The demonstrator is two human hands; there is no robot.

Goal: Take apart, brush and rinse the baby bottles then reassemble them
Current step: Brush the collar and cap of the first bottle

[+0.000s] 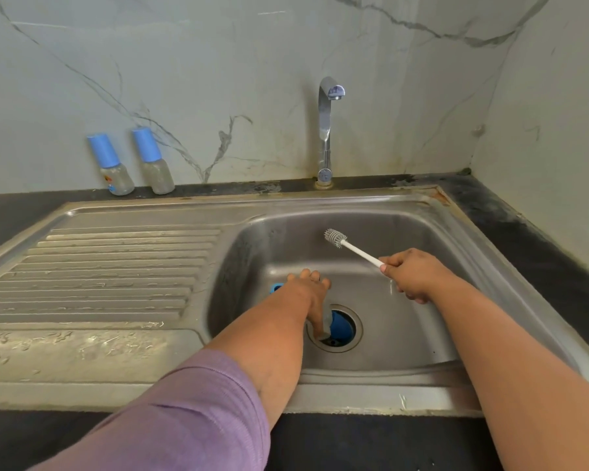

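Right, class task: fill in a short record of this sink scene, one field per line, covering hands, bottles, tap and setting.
left hand: reaches into the sink basin, holds a clear bottle part over the drain
right hand: grips the white brush, bristles raised above the basin
capped bottles: two, upright by the wall, blue caps on
tap: no water seen running

A home kitchen sink corner.
Steel sink (371,212) with ribbed drainboard (109,266), chrome tap (325,130), dark countertop (524,226), marble-look wall panels (218,62).
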